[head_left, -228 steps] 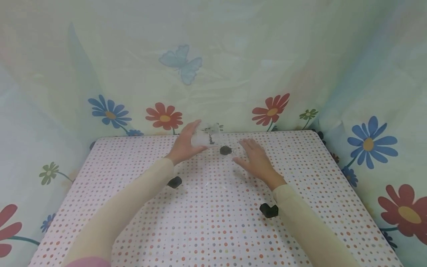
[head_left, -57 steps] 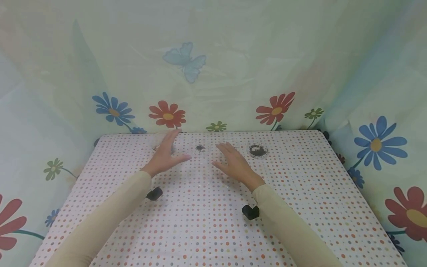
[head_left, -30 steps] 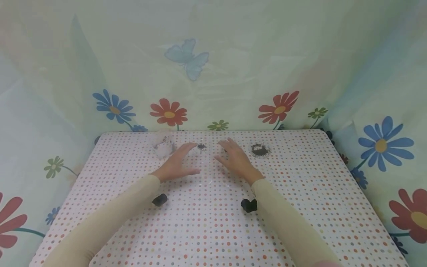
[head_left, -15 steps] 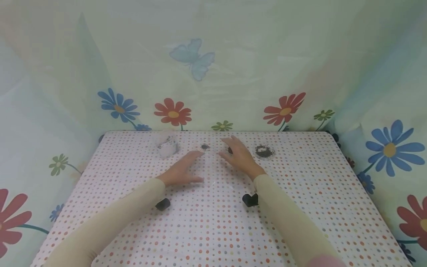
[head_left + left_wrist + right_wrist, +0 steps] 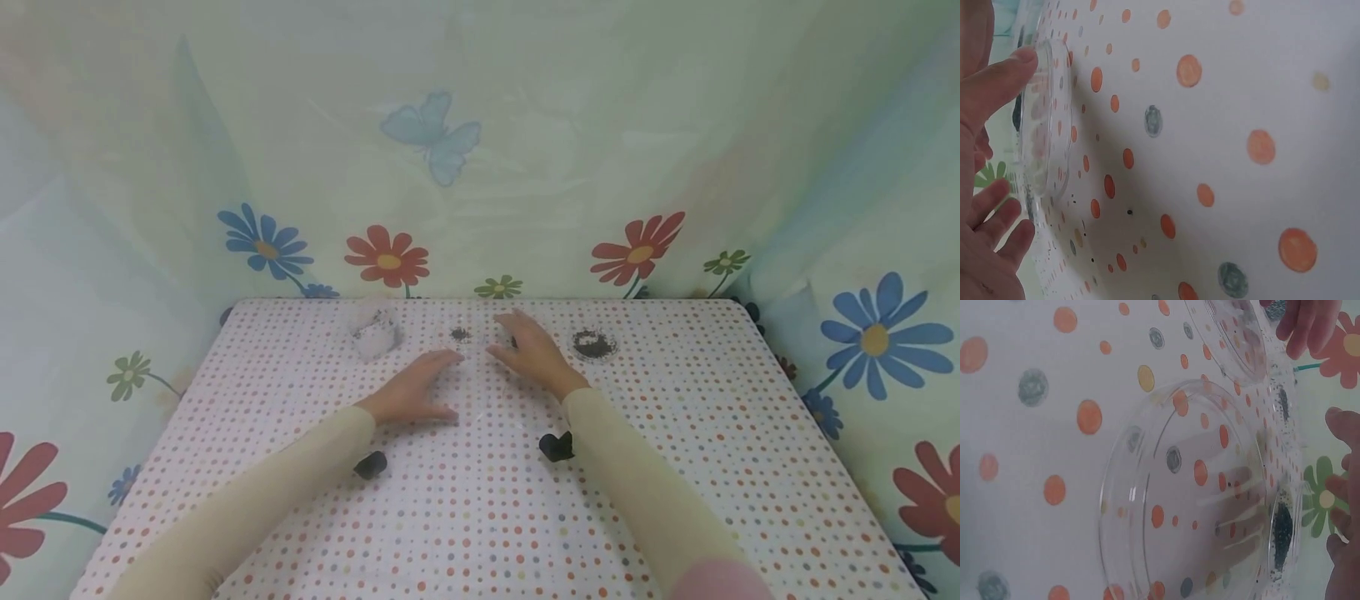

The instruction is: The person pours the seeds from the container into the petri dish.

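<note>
In the head view my left hand (image 5: 412, 387) is near the table's middle, thumb and fingers spread apart with nothing gripped between them. My right hand (image 5: 534, 354) faces it from the right, also with parted fingers. A round clear lid or shallow dish (image 5: 1172, 487) lies below my right hand in the right wrist view. Another clear piece (image 5: 1063, 131) lies near my left thumb; contact is unclear. Behind the hands are a small dark grainy patch (image 5: 460, 334) and, on the right, a round clear dish of dark grains (image 5: 594, 343). My right fingers partly cover another dark patch.
At the back left sits a clear container with whitish contents and dark specks (image 5: 375, 333). Loose dark specks dot the dotted tabletop (image 5: 465, 533). A flower-printed sheet (image 5: 525, 167) rises behind the table. A small dark device (image 5: 557, 447) is at the right wrist.
Earlier my left hand held a clear container; a whitish one now stands at the back left. The left hand has since drawn back toward the front and right. The right hand has barely shifted lately.
</note>
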`<state>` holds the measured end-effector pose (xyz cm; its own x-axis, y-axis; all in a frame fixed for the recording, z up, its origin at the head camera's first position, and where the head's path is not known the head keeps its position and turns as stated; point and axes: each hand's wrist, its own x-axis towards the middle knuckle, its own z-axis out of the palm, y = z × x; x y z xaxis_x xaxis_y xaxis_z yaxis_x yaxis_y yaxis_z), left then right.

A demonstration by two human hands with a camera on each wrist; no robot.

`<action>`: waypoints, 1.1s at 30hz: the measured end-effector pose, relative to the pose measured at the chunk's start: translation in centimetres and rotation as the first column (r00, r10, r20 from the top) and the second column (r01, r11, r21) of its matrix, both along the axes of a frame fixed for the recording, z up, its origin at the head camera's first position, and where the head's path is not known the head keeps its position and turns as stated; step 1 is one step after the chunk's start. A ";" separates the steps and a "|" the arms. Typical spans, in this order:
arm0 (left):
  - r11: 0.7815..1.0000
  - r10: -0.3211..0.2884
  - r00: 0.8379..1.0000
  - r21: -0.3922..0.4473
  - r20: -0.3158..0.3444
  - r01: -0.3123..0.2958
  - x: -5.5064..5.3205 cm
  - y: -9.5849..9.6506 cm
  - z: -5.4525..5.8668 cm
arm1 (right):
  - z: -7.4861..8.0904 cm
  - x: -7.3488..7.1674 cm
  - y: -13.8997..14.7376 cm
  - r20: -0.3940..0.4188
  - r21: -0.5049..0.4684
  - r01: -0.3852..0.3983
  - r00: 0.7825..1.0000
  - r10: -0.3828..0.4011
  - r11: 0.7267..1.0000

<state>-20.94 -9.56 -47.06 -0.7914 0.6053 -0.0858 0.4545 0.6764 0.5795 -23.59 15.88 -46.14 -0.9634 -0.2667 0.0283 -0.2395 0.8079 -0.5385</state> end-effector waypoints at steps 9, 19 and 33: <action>0.999 -0.033 0.999 -0.018 -0.001 0.033 -0.1 0.2 -0.5 | 0.2 -0.6 -0.9 0.002 0.051 -0.012 1.000 0.012 0.999; 0.997 -0.045 0.997 -0.058 0.070 0.049 0.3 0.5 -0.6 | -0.1 -0.7 -1.2 0.016 0.062 0.001 1.000 -0.002 0.998; 0.997 -0.046 0.999 -0.064 0.025 0.047 0.3 0.6 -0.3 | -0.8 -1.2 -1.3 0.013 0.078 0.000 1.000 -0.002 0.997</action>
<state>-20.69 -8.98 -47.33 -0.7597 0.6341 -0.1443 0.4731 0.6911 0.5464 -24.80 14.55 -46.92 -0.9638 -0.2667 -0.0054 -0.2318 0.8477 -0.4772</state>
